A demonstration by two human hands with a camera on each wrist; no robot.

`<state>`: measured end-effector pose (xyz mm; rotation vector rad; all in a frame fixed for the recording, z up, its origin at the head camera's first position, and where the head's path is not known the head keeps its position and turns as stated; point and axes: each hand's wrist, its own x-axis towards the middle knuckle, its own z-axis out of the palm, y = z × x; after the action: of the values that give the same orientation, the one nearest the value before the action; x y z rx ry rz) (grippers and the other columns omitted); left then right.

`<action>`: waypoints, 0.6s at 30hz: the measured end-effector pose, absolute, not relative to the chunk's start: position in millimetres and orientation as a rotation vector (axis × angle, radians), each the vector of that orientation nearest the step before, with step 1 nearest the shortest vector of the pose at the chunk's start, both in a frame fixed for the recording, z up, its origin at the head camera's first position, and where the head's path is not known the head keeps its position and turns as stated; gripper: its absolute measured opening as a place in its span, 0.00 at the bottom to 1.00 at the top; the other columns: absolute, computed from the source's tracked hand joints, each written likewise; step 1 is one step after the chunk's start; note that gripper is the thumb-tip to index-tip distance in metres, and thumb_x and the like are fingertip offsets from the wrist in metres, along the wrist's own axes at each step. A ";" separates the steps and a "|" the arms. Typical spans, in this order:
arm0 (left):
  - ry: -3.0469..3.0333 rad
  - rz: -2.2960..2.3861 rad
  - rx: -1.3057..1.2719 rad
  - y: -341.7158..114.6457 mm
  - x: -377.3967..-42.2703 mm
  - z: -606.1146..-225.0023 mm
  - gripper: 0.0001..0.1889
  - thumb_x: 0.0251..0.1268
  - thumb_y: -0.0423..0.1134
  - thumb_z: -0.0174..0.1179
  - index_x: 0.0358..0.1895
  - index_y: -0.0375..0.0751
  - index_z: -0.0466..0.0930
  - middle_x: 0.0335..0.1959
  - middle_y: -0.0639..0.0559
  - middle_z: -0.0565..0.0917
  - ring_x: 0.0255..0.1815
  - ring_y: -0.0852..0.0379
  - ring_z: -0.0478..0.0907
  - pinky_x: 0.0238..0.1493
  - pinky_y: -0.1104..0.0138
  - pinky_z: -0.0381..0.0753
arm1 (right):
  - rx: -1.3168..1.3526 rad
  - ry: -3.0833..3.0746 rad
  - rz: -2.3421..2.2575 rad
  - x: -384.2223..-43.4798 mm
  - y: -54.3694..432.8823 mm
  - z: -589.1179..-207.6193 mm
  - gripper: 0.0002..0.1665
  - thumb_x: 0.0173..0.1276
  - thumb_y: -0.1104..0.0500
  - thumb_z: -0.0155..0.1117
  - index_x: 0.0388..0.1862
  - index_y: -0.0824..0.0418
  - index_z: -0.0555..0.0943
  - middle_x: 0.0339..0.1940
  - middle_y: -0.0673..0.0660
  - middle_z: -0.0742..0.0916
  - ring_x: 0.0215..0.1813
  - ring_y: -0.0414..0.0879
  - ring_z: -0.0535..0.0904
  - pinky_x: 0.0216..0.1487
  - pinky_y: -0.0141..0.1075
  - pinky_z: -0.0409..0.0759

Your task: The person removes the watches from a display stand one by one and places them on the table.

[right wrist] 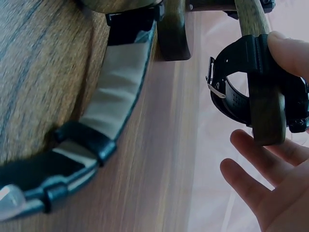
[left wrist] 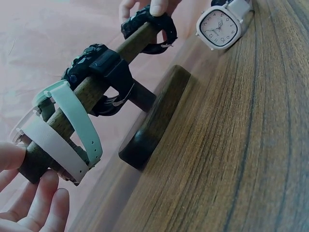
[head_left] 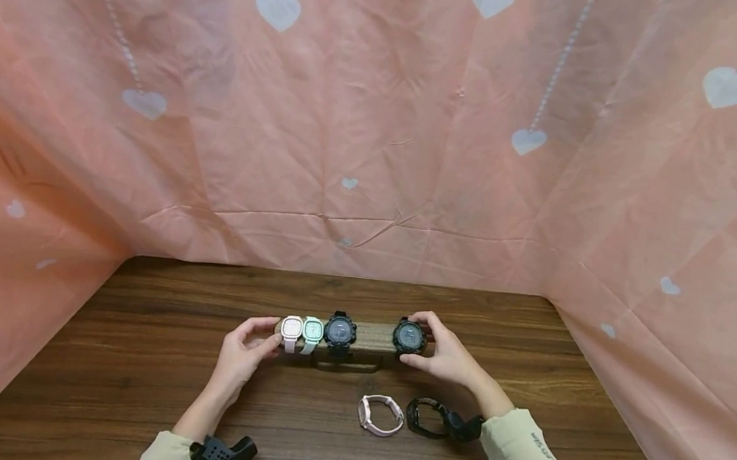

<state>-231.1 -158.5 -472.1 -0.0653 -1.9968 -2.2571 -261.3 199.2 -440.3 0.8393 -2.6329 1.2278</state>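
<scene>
Fingers of the left hand (head_left: 238, 358) grip one end of the bar (head_left: 374, 336), thumb against it and fingertips below, probably to keep it from tipping or turning. The right hand (head_left: 451, 356) pinches the end watch (head_left: 409, 336), a black one whose strap loops round the bar's opposite end; the hold looks meant to settle its position there. A second black watch (head_left: 340, 331), a mint watch (head_left: 313, 330) and a pink watch (head_left: 291, 328) ring the bar side by side towards the left hand, which seems to save the bare middle stretch for more. Resting on the counter (head_left: 296, 430), the base (left wrist: 155, 119) holds the bar up, so the straps can pass beneath. A loose pink watch (head_left: 364, 412) and a loose black watch (head_left: 413, 417) lie nearer the person, likely for easy reach.
</scene>
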 end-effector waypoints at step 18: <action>-2.016 -2.234 -0.066 -159.3 -232.2 -474.0 0.18 0.56 0.29 0.64 0.51 0.32 0.76 0.48 0.40 0.77 0.33 0.55 0.81 0.37 0.60 0.83 | 0.750 -2.578 1.346 -241.6 203.9 -428.4 0.34 0.49 0.65 0.75 0.54 0.66 0.69 0.48 0.62 0.78 0.48 0.57 0.76 0.47 0.49 0.77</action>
<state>-232.2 -159.3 -474.0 -0.0662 -2.0163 -2.2336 -241.6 203.9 -428.4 0.7497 -2.5781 1.3457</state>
